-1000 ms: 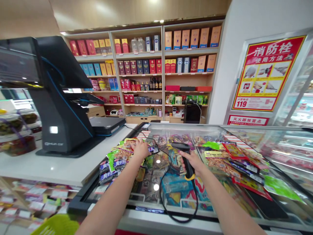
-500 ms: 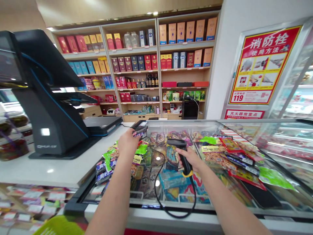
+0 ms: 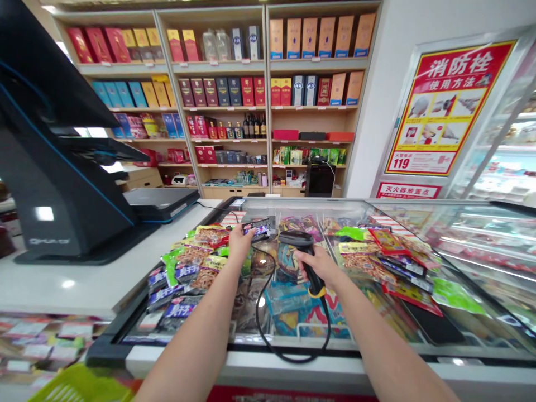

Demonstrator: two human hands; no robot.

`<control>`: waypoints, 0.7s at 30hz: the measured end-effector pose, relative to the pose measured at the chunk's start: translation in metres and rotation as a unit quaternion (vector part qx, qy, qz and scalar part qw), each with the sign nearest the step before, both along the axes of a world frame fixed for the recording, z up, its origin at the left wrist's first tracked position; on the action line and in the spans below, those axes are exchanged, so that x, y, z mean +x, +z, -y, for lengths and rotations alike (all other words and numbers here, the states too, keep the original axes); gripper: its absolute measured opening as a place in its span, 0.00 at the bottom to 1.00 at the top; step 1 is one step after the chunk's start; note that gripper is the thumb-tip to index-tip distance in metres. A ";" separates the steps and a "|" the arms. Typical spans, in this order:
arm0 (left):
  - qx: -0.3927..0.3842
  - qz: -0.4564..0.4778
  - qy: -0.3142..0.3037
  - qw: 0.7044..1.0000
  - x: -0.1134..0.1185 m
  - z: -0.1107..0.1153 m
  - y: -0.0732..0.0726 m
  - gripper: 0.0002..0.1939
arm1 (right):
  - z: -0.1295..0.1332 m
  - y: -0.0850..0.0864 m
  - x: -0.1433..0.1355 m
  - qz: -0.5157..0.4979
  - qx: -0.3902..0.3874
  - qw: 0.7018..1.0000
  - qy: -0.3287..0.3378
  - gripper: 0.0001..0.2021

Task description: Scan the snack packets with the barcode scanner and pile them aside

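Observation:
Out over the glass freezer top (image 3: 268, 335), my left hand (image 3: 240, 244) pinches the end of a dark purple snack packet (image 3: 259, 228). The packet's far end is blurred. My right hand (image 3: 321, 264) grips a black barcode scanner (image 3: 296, 240) by its handle, with the scanner's head pointing left toward the packet. From the handle's yellow-ringed base a black cable (image 3: 258, 312) loops across the glass. Beside my left arm lies a pile of snack packets (image 3: 184, 273), partly behind the forearm. A second pile of packets (image 3: 389, 257) lies to the right of my right hand.
A dark phone-like slab (image 3: 435, 324) lies under the right pile's front edge. On the white counter (image 3: 84, 285) at left stand a checkout terminal (image 3: 62, 195) and a flat black scale-like device (image 3: 161, 202). Shelves of boxes and bottles (image 3: 263, 117) line the back. A green basket (image 3: 75, 385) is at lower left.
My left hand has moved right with the packet, closer to the scanner's head. My right hand keeps its grip on the scanner. The view has shifted slightly, and more of the left pile shows.

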State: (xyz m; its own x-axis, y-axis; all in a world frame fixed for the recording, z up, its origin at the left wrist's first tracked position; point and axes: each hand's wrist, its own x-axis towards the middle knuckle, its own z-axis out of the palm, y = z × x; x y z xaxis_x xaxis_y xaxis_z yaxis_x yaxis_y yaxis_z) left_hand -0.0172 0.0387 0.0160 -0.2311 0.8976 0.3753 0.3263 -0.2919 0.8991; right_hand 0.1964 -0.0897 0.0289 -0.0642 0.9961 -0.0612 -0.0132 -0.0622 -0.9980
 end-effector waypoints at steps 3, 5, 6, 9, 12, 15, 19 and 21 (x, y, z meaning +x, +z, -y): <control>0.026 -0.005 0.008 1.000 0.002 -0.001 0.000 0.11 | 0.001 0.002 0.000 0.002 -0.006 1.000 -0.009 0.19; 0.031 -0.007 0.016 0.999 0.003 -0.001 0.000 0.10 | 0.001 0.001 0.000 0.002 -0.010 1.000 -0.011 0.18; 0.029 -0.009 0.020 0.999 0.003 -0.001 0.001 0.11 | 0.000 0.000 0.001 0.002 -0.011 1.000 -0.013 0.18; 0.020 -0.017 0.025 0.999 0.004 0.000 0.001 0.10 | 0.000 -0.002 0.002 0.008 -0.010 1.000 -0.012 0.18; 0.011 -0.027 0.027 0.999 0.004 0.002 0.003 0.10 | 0.000 -0.002 0.001 0.016 -0.008 1.000 -0.012 0.18; 0.009 -0.029 0.031 0.999 0.004 0.003 0.005 0.09 | 0.000 -0.001 0.000 0.018 -0.007 1.000 -0.011 0.18; 0.006 -0.032 0.038 0.999 0.003 0.002 0.003 0.09 | 0.001 -0.001 -0.001 0.021 -0.008 1.000 -0.012 0.18; 0.005 -0.039 0.045 0.998 0.002 0.000 0.002 0.09 | 0.001 -0.002 -0.001 0.029 -0.008 0.999 -0.011 0.18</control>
State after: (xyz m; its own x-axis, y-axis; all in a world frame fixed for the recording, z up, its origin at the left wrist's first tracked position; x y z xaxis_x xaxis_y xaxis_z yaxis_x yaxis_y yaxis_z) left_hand -0.0150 0.0383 0.0176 -0.2799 0.8708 0.4041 0.4210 -0.2670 0.8669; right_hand 0.1955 -0.0906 0.0274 -0.0373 0.9961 -0.0802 0.0433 -0.0786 -0.9960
